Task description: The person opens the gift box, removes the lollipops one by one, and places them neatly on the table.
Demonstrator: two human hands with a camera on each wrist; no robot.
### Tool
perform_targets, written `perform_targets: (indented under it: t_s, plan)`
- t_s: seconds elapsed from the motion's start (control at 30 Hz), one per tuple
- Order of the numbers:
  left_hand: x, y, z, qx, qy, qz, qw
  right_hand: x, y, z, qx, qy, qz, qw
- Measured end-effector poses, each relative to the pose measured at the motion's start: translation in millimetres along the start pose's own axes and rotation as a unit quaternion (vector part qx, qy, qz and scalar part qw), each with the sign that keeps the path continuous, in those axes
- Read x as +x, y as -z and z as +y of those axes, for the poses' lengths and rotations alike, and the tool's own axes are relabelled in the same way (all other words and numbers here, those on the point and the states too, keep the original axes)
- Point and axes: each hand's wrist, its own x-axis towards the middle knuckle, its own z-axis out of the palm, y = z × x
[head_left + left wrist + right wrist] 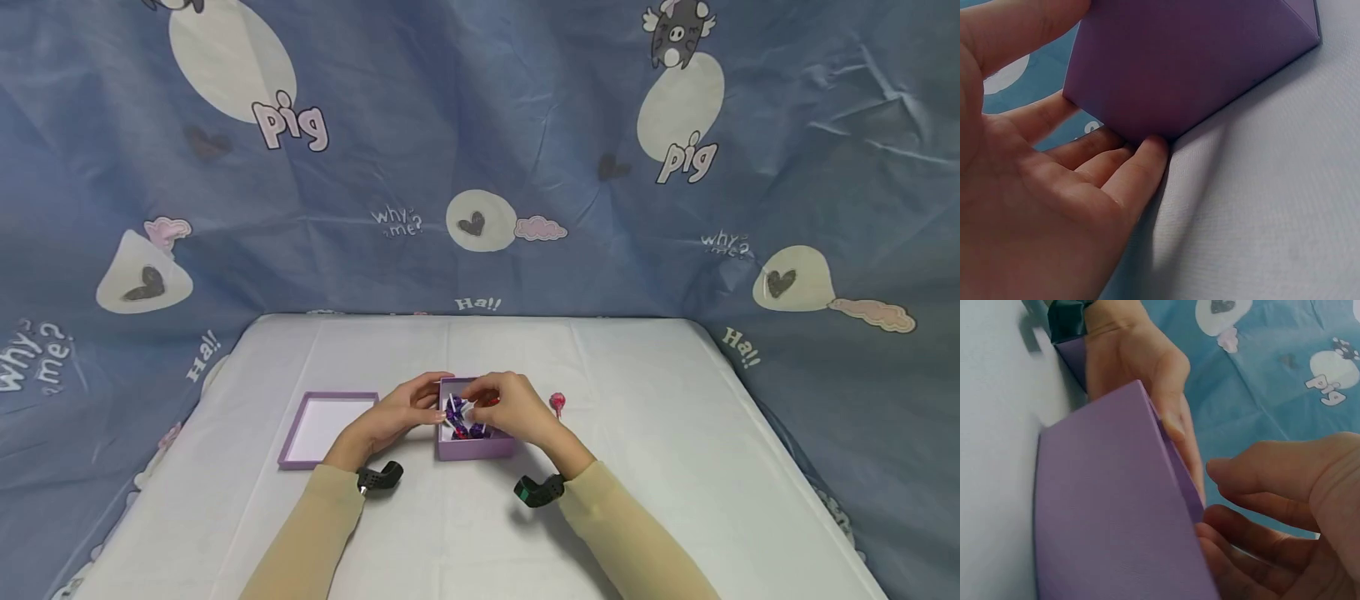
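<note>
Lollipops (456,408), purple-wrapped, in lilac box (476,450): partly hidden by right hand (517,408); count not determinable. Right-hand grip: indistinct. Box floor: concealed, both wrist views. Desk (450,533): near edge cropped, head view.

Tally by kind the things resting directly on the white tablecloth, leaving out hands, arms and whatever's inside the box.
Deep purple rectangular box: 1
Shallow purple-rimmed rectangular lid, white inside: 1
Pinkish-red round lollipop: 1
Total: 3
</note>
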Motion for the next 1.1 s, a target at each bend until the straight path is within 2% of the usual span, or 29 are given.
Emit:
perform_targets:
  t_s: [0.2, 0.5, 0.7, 0.87, 1.1]
  plan:
    - [0.1, 1.9, 0.6, 0.002, 0.004, 0.01, 0.9999, 4.1, -9.0, 3.2, -0.005, 0.002, -0.025, 1.0]
    - [2.4, -1.0, 6.2, 0.011, 0.005, 0.015, 0.9998, 7.1, -16.5, 4.8, -0.093, 0.016, -0.026, 0.995]
    - [2.1, -3.4, 5.3, 0.011, 0.018, 0.038, 0.999, 7.9, -23.4, 6.5, -0.135, 0.003, -0.026, 0.99]
    - [5.1, -3.8, 1.2, 0.01, 0.007, 0.049, 0.9987, 7.9, -27.6, 5.9, -0.171, -0.007, -0.025, 0.985]
    - [5.1, -5.0, -0.5, 0.003, 0.009, 0.059, 0.9982, 7.0, -29.7, -0.3, -0.204, -0.018, -0.029, 0.978]
